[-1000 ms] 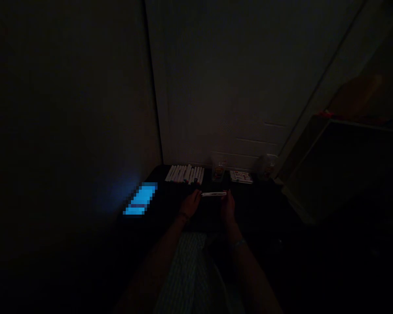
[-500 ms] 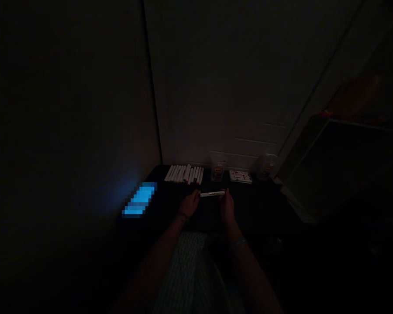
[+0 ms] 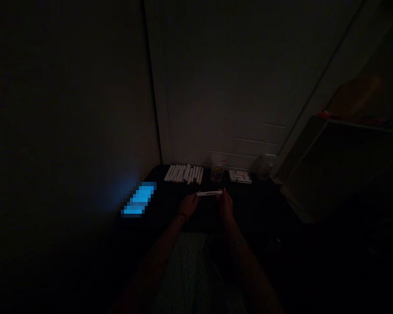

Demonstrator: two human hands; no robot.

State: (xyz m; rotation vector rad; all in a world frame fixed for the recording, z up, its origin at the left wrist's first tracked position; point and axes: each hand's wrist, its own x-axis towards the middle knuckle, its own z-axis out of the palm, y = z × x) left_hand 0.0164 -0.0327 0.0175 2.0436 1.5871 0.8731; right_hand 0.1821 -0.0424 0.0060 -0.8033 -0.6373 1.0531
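A white marker (image 3: 209,193) lies level across the gap between my hands, held above a dark table top (image 3: 249,205). My right hand (image 3: 225,207) grips its right end. My left hand (image 3: 189,205) meets its left end, with the fingertips dim but apparently closed on it. Behind the hands, a row of several white markers (image 3: 184,174) lies side by side near the wall. The dim light hides finger detail.
A glowing blue screen (image 3: 139,199) lies left of my hands. Two clear packets (image 3: 217,171) (image 3: 265,165) and a printed card (image 3: 240,176) stand along the wall. A dark box-like object (image 3: 340,170) sits at right. Striped cloth (image 3: 190,270) covers my lap.
The white marker has shifted a little left and up, and both hands have moved slightly with it.
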